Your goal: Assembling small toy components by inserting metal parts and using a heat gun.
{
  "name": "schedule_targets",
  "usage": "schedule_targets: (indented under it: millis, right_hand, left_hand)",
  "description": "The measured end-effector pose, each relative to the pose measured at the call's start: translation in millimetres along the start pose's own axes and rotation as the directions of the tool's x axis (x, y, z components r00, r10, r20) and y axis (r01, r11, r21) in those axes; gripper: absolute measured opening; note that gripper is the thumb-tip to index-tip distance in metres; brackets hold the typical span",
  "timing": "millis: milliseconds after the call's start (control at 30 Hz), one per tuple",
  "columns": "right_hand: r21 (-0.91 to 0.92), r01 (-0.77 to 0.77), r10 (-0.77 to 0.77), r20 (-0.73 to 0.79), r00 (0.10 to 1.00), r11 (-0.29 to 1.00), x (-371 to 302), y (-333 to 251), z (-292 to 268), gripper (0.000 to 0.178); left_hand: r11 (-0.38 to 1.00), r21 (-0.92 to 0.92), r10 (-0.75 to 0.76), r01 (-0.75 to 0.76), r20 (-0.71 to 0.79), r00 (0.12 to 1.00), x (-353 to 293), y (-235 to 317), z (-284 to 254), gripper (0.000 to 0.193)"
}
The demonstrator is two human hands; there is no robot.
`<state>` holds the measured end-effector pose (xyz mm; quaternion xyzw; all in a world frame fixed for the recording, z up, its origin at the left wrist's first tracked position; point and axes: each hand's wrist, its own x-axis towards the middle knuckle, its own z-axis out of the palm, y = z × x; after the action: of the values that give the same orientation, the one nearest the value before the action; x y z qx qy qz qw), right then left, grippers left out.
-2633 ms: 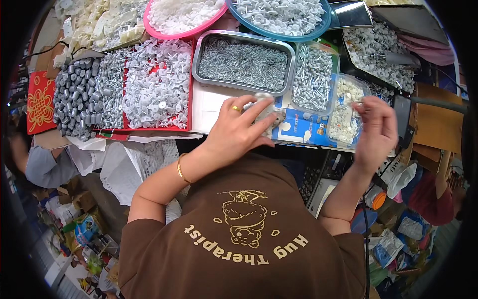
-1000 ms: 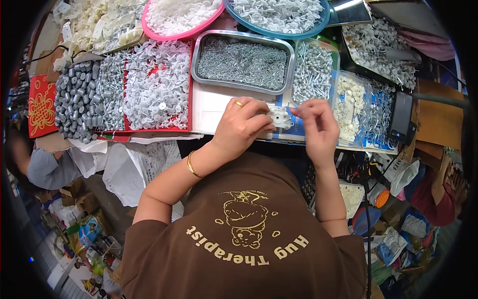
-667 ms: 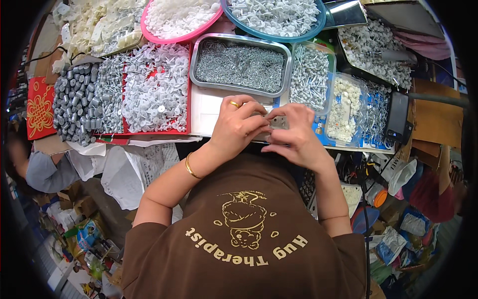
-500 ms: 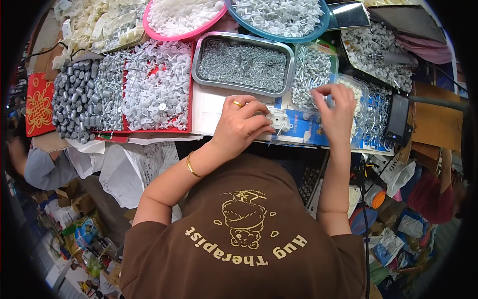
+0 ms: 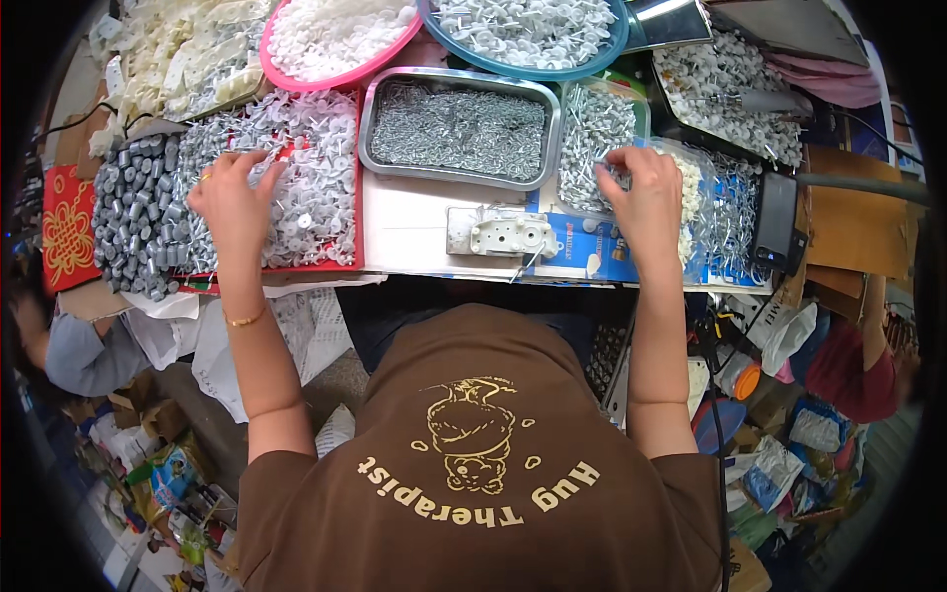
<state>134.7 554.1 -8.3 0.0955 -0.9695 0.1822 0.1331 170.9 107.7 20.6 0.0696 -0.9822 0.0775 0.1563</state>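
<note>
My left hand (image 5: pixel 235 202) is over the heap of small metal pins (image 5: pixel 209 138), beside the white disc-headed plastic pieces (image 5: pixel 321 187) in a red box. Its thumb and forefinger come close together; whatever is between them is too small to name. My right hand (image 5: pixel 646 197) bends over a clear tray of metal-and-white pins (image 5: pixel 594 123), thumb and forefinger pinched at its right side, their contents unclear. Between the hands, a white plastic housing with holes (image 5: pixel 511 237) rests on a metal block (image 5: pixel 459 225); neither hand touches it. A thin rod (image 5: pixel 528 264) sticks out at its front.
Behind stand a metal tray of small pins (image 5: pixel 464 133), a pink basin (image 5: pixel 340 74) and a teal basin (image 5: pixel 523 69). Grey cylinders (image 5: pixel 138 212) are heaped at left. At right are a black box (image 5: pixel 777 222) and cardboard (image 5: pixel 858 217). Other people's arms show at both sides.
My left hand has left the white housing and moved left to the pins, uncovering the metal block. My right hand has shifted slightly left and down to the clear tray. The view has shifted a little.
</note>
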Motion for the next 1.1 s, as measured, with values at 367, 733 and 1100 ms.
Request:
schedule_targets:
  millis: [367,733,1100]
  right_hand:
    - [0.255,-0.231,0.232,0.027,0.972,0.939,-1.9,-18.3,-19.9,0.011]
    - [0.030,0.034,-0.033,-0.015,0.999,0.999,2.4,-9.6,9.3,0.019]
    - [-0.013,0.046,-0.046,0.004,0.999,0.999,3.2,-10.9,4.6,0.012]
  left_hand:
    - [0.939,-0.306,0.154,-0.158,-0.035,0.987,-4.7,-4.4,24.7,0.013]
    - [0.299,-0.943,-0.103,0.148,0.123,0.987,-14.9,52.1,-10.4,0.010]
    - [0.345,-0.928,0.380,-0.141,0.001,0.925,-55.2,170.3,-29.5,0.012]
